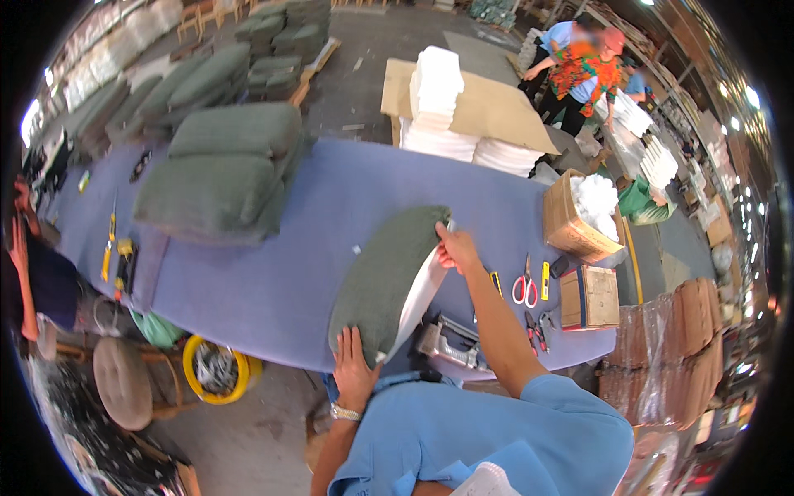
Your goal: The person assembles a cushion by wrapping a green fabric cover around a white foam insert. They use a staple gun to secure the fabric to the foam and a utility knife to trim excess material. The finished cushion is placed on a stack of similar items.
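A dark green cushion (385, 277) lies at a slant on the blue-covered table (273, 289), with a white side showing along its right edge. My right hand (457, 250) is closed on its far corner, thumb and fingers pinching the fabric. At the near end, my left hand (354, 374) rests with fingers stretched out on the green cover. Beside the cushion's near right side lies a metal staple gun (451, 343). Red-handled scissors (524, 288), a yellow cutter (545, 281) and pliers (536, 332) lie to the right of my right forearm.
Stacked green cushions (219, 178) stand at the table's left. A carton of white stuffing (579, 219) and a small wooden box (589, 298) occupy the right side. A yellow bucket (219, 369) stands on the floor. Co-workers are at the far right and left edge.
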`<state>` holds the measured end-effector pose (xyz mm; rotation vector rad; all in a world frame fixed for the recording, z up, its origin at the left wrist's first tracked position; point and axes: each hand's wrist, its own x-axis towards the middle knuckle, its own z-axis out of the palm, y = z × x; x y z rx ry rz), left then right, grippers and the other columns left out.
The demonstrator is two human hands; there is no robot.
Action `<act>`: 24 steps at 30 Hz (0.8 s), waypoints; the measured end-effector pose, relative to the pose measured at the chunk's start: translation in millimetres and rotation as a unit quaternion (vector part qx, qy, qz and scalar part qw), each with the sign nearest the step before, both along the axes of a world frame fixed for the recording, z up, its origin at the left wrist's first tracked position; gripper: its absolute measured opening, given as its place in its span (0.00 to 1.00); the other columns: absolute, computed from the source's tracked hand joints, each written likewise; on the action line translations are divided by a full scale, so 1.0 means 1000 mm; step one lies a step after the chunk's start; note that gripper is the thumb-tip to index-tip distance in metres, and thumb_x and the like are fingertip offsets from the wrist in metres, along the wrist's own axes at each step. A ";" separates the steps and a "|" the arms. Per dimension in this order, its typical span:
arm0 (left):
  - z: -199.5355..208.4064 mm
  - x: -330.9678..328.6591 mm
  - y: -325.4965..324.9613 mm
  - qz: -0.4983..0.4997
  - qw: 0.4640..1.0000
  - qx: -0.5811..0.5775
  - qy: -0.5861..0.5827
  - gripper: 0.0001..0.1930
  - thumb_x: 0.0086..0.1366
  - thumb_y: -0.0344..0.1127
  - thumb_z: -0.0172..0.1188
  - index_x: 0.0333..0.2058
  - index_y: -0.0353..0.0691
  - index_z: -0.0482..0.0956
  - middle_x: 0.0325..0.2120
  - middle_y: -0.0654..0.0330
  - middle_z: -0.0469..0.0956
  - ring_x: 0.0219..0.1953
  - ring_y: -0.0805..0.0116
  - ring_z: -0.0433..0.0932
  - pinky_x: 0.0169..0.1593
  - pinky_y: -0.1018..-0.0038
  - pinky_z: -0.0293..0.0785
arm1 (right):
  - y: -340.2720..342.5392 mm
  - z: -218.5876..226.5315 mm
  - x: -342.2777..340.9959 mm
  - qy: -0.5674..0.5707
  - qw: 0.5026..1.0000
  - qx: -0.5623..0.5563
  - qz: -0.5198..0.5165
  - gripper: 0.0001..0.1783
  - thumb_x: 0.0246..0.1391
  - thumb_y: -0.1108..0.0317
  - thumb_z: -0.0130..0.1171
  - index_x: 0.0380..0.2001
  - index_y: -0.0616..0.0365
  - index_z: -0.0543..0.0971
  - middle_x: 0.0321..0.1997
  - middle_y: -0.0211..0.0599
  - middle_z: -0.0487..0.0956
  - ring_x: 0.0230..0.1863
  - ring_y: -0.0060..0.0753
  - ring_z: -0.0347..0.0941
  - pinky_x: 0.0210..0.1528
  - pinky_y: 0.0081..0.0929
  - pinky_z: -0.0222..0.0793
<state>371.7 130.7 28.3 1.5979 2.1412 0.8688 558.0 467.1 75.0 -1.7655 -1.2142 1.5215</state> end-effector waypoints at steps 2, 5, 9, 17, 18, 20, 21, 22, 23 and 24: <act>-0.005 -0.001 0.001 -0.009 1.000 0.006 0.000 0.54 0.51 0.40 0.79 0.72 0.35 0.58 0.71 0.37 0.60 0.71 0.35 0.62 0.67 0.40 0.67 | 0.003 -0.003 0.000 0.016 0.999 0.047 -0.006 0.28 0.65 0.45 0.62 0.22 0.59 0.78 0.19 0.36 0.76 0.14 0.26 0.70 0.16 0.27 0.69; -0.005 -0.001 0.008 -0.029 1.000 0.009 -0.001 0.51 0.54 0.40 0.77 0.72 0.35 0.58 0.70 0.36 0.62 0.70 0.34 0.64 0.66 0.46 0.70 | 0.009 -0.021 0.001 0.053 0.993 0.096 -0.039 0.29 0.65 0.45 0.63 0.19 0.58 0.77 0.18 0.34 0.76 0.15 0.25 0.71 0.18 0.26 0.69; 0.014 -0.029 0.010 -0.008 0.999 0.022 -0.041 0.43 0.57 0.37 0.74 0.69 0.31 0.64 0.62 0.35 0.72 0.63 0.37 0.73 0.62 0.54 0.74 | 0.016 -0.028 -0.029 0.055 0.983 0.172 -0.045 0.29 0.66 0.44 0.61 0.22 0.60 0.80 0.19 0.32 0.77 0.19 0.24 0.73 0.24 0.28 0.71; 0.082 -0.095 -0.097 -0.015 0.960 -0.221 -0.173 0.30 0.67 0.38 0.66 0.63 0.27 0.72 0.58 0.40 0.79 0.59 0.53 0.80 0.61 0.64 0.73 | -0.126 0.009 -0.045 -0.055 0.971 0.225 0.055 0.28 0.65 0.46 0.59 0.26 0.63 0.80 0.19 0.41 0.78 0.23 0.34 0.76 0.31 0.39 0.71; 0.083 -0.094 -0.105 -0.017 0.950 -0.255 -0.178 0.30 0.68 0.39 0.66 0.63 0.27 0.72 0.58 0.40 0.79 0.59 0.53 0.80 0.62 0.64 0.73 | -0.154 0.020 -0.047 -0.041 0.970 0.234 0.043 0.27 0.66 0.47 0.59 0.25 0.63 0.80 0.18 0.42 0.77 0.21 0.35 0.74 0.29 0.39 0.70; 0.078 -0.091 -0.108 -0.037 0.932 -0.300 -0.198 0.29 0.70 0.40 0.64 0.64 0.28 0.71 0.59 0.41 0.78 0.61 0.54 0.79 0.63 0.64 0.71 | -0.173 0.027 -0.038 -0.032 0.970 0.238 0.026 0.27 0.67 0.50 0.59 0.24 0.64 0.78 0.17 0.42 0.75 0.20 0.34 0.72 0.28 0.39 0.67; 0.077 -0.094 -0.104 -0.049 0.925 -0.311 -0.213 0.29 0.70 0.40 0.63 0.64 0.28 0.71 0.59 0.41 0.78 0.61 0.54 0.78 0.64 0.64 0.71 | -0.172 0.023 -0.033 -0.031 0.971 0.235 0.024 0.26 0.67 0.51 0.59 0.24 0.65 0.77 0.17 0.42 0.74 0.20 0.33 0.70 0.27 0.39 0.67; 0.081 -0.103 -0.100 -0.063 0.917 -0.318 -0.231 0.29 0.71 0.41 0.62 0.64 0.28 0.71 0.60 0.42 0.78 0.62 0.54 0.77 0.65 0.64 0.70 | -0.176 0.020 -0.030 -0.029 0.973 0.228 0.021 0.26 0.68 0.52 0.59 0.24 0.65 0.77 0.17 0.41 0.74 0.20 0.32 0.69 0.26 0.38 0.66; 0.083 -0.116 -0.091 -0.081 0.911 -0.313 -0.256 0.29 0.72 0.41 0.61 0.64 0.29 0.71 0.60 0.42 0.77 0.62 0.54 0.77 0.65 0.64 0.69 | -0.174 0.011 -0.024 -0.018 0.971 0.238 0.005 0.25 0.68 0.52 0.58 0.25 0.64 0.77 0.18 0.44 0.73 0.20 0.35 0.70 0.27 0.39 0.66; 0.088 -0.130 -0.079 -0.099 0.907 -0.301 -0.276 0.28 0.73 0.42 0.60 0.65 0.29 0.71 0.60 0.42 0.77 0.63 0.55 0.76 0.66 0.65 0.69 | -0.170 -0.005 -0.016 -0.007 0.969 0.247 -0.010 0.25 0.69 0.52 0.57 0.26 0.64 0.77 0.19 0.47 0.73 0.20 0.39 0.71 0.27 0.40 0.67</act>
